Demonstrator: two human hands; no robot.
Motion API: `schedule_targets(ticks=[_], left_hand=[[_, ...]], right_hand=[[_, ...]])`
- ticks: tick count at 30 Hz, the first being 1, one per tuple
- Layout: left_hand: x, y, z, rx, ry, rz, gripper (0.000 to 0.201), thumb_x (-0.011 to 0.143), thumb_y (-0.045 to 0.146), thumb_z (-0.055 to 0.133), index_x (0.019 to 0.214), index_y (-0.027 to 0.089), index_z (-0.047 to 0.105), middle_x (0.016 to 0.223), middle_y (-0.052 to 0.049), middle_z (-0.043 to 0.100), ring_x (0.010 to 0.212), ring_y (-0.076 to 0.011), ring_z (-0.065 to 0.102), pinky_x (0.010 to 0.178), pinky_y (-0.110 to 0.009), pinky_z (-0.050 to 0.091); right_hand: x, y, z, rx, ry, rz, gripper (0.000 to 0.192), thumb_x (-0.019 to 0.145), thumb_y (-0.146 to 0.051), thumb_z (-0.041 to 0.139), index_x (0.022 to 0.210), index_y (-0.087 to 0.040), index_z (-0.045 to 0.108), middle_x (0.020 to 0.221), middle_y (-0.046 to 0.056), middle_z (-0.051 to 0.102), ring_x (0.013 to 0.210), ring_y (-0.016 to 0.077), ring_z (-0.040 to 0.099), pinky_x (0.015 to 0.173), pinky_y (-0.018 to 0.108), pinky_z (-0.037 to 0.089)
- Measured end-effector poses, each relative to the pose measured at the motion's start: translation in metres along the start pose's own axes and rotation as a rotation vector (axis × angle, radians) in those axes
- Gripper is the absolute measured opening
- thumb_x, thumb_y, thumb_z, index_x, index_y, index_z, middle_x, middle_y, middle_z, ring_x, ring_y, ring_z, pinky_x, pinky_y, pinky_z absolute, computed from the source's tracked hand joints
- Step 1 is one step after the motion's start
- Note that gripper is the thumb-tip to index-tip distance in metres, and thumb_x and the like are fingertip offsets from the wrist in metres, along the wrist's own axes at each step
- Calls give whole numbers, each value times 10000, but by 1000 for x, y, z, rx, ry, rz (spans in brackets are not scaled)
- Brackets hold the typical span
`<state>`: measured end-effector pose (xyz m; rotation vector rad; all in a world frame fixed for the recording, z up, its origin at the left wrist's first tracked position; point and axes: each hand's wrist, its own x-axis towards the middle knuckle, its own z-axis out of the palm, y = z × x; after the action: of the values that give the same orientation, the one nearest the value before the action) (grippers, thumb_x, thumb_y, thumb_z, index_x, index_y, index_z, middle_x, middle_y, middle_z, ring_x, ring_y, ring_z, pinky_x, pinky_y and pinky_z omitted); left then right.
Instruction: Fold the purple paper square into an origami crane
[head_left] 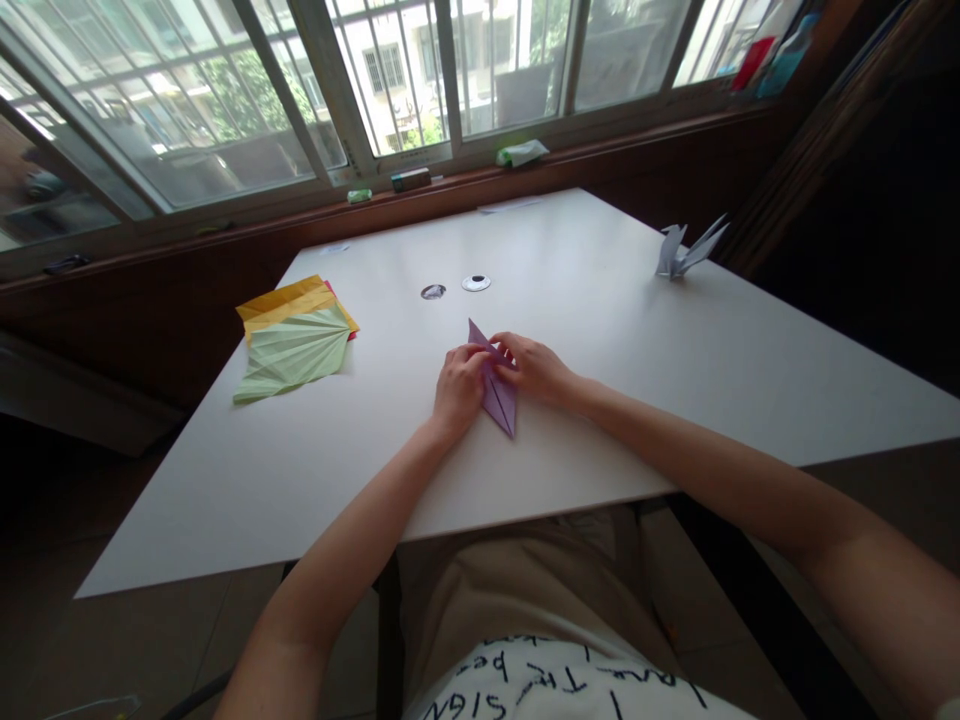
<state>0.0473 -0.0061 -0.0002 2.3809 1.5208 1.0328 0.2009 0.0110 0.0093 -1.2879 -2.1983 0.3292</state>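
Both of your hands are close together near the centre of the frame, clamped on one thing: a purple folded paper (500, 408), a narrow kite shape with one tip pointing up and slightly left, the other down and slightly right. Your left hand (459, 385) grips its left edge, fingers bent over the middle; your right hand (541, 372) holds the right edge, thumb and fingers curled in. Exact contact of some fingertips hidden. The paper lies low over the white worktop (637, 340), a dark crease line down its lower half. Just above your hands, two small round pieces: a dark patterned disc (433, 292) and, to its right, a white disc (472, 285) with a black spot. Left of centre, a pleated light green sheet (292, 352) overlaps orange-yellow sheets (281, 303), a red edge showing at their right. Upper right, near the worktop's far edge, a grey folded paper bird (675, 262) stands upright, well apart from your hands. Along the top, barred windows; on the sill, a small box (411, 180) and a green-and-white packet (521, 153).
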Motion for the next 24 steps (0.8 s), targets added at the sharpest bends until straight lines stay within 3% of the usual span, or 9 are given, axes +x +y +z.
schedule_targets(ticks=[13,24], left_hand=[[-1,3,-1,1,-87,38,269,796,114,443,977,205,621,1077,-44,600,1014,-186,504,927,-333,437],[-1,6,-3,22,-146,34,261,814,144,429,1001,195,605,1051,-62,615,1012,-193,511,923,-333,431]], right_hand=[[0,3,3,-18,60,-54,277,776,-192,508,1050,-170,543,1051,83,543,825,158,564,716,264,441],[2,6,6,-53,-2,-88,204,775,-168,485,949,-146,589,960,91,580,858,188,545,746,282,424]])
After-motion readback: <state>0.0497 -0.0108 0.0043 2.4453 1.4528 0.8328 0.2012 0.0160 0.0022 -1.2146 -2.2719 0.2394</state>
